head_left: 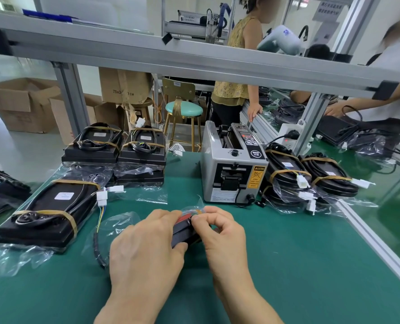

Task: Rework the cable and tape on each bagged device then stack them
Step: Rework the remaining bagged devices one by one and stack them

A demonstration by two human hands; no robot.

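Both hands meet at the middle of the green mat (pixel 287 265), working on a small black part (pixel 184 232) wrapped in clear film. The left hand (pixel 145 244) curls round the near side of it, thumb underneath, holding it steady. The right hand (pixel 220 228) has its fingers bent in, thumb and forefinger pinching at the crinkled film and a red-orange bit at the top edge (whether that is tape or a label I cannot tell). A thin black cable (pixel 98 249) with coloured wires trails off to the left, inside a loose clear bag (pixel 114 220).

The step in hand looks like freeing or re-seating the tape or film at that end. To do it well, the left hand should keep the part braced firmly while the right peels slowly along the film, not upward, so the plastic does not tear and the wires are not tugged.

A bagged device (pixel 51 213) with two tan tape bands lies flat at the left of the mat, well apart from the hands. Two stacks (pixel 114 150) stand behind it. More banded units (pixel 311 176) sit to the right of the grey tape dispenser (pixel 231 169), which is within easy reach for a fresh strip.
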